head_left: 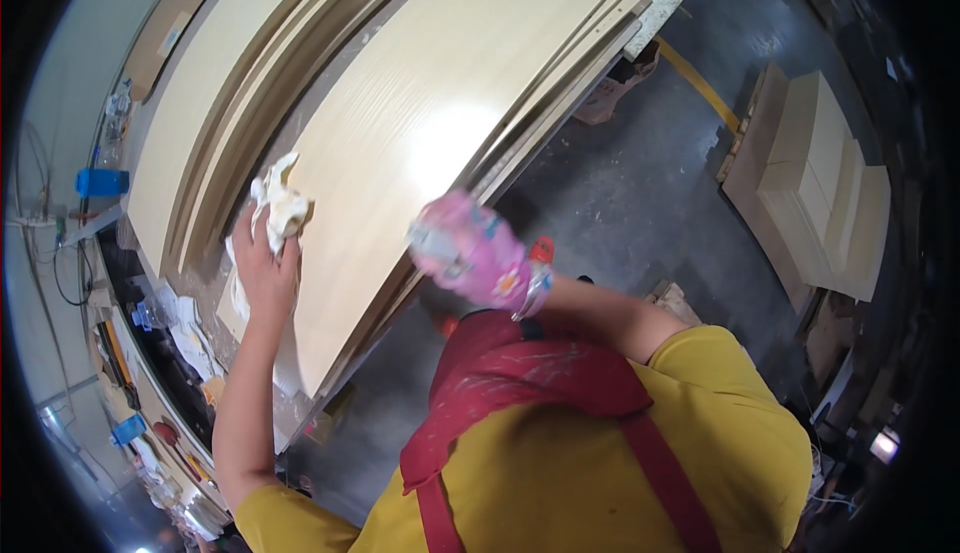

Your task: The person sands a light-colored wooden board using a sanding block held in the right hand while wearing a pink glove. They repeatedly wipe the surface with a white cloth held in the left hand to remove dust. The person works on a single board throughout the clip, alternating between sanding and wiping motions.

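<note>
My bare left hand (pixel 270 271) is closed round a crumpled white rag (pixel 284 205) at the left edge of a large pale wood-grain panel (pixel 400 103). More of the cloth hangs below the fingers. My right hand (pixel 468 251) wears a pink patterned glove with a bracelet at the wrist. It is at the panel's right edge, nearer to me than the bright light reflection. Motion smears its fingers, and a greyish patch shows there. Whether that hand grips anything, or touches the panel, I cannot tell.
More pale panels (pixel 225 63) lie stacked left of the large one. Another panel stack (pixel 815 188) stands on the floor at right. A blue container (pixel 102 183) and scattered tools line the left wall. A yellow line (pixel 700 83) crosses the grey floor.
</note>
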Tool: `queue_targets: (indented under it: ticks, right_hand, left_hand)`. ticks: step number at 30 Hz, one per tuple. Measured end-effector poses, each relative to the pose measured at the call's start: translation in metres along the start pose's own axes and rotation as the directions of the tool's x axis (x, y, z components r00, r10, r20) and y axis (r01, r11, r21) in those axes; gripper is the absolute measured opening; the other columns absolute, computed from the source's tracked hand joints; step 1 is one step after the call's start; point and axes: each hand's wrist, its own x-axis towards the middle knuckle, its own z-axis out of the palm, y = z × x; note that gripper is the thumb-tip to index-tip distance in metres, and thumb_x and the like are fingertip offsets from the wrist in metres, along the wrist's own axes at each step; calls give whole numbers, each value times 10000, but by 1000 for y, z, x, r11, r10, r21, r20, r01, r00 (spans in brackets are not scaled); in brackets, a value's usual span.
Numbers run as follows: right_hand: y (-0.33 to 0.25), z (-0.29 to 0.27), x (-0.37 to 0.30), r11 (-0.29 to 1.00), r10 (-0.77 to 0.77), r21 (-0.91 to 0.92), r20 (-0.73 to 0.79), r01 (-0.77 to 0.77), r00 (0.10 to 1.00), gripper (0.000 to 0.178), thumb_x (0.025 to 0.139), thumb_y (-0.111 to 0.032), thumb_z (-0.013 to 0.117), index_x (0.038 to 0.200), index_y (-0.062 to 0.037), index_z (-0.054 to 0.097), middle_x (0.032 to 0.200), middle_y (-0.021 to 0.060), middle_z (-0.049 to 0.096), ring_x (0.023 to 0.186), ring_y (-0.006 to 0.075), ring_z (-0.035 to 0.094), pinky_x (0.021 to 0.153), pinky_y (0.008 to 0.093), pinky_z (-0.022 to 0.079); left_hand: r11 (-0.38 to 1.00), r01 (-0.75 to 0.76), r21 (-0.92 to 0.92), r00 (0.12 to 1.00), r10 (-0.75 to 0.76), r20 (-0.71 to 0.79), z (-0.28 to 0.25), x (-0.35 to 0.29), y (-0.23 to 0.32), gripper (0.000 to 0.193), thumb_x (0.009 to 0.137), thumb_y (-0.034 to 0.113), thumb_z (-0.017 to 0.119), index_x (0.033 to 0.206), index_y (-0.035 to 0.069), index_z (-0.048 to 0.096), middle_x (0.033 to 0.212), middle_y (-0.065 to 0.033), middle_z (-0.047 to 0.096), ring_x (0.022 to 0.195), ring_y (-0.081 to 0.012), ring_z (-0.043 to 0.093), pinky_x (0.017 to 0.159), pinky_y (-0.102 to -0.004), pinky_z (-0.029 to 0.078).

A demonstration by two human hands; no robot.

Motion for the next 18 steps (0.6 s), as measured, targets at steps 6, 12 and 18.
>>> queue_targets:
  ticks: [6, 12, 18]
  right_hand:
    - [-47, 28, -11, 997, 52, -66, 63, -48, 997, 324, 826, -209, 643, 1100, -96, 511, 890, 104, 602, 689, 218, 627, 603, 324, 524]
    - [-32, 39, -5, 981, 174, -10, -394, -193, 903, 377, 811, -198, 705, 1062, -25, 484, 933, 90, 582, 811, 163, 589, 729, 312, 503]
    - [-115, 146, -73, 990, -70, -122, -36, 65, 997, 405, 744, -158, 715, 1064, -73, 481, 886, 112, 556, 731, 232, 598, 625, 344, 504]
  left_hand:
    - [982, -114, -154, 991, 102, -82, -6, -7, -29, 424, 782, 113, 614, 1200, 56, 568, 1259, -180, 510, 1148, -377, 474, 985, -433, 374]
    - [990, -127, -59, 988, 132, 85, -42, -56, -98, 431, 803, 122, 609, 1228, 79, 551, 1275, -162, 502, 1173, -359, 465, 997, -420, 372]
    - [990, -126, -57, 989, 121, -89, -29, -74, -106, 441, 811, 196, 650, 1237, 134, 555, 1253, -150, 511, 1137, -366, 478, 953, -446, 397]
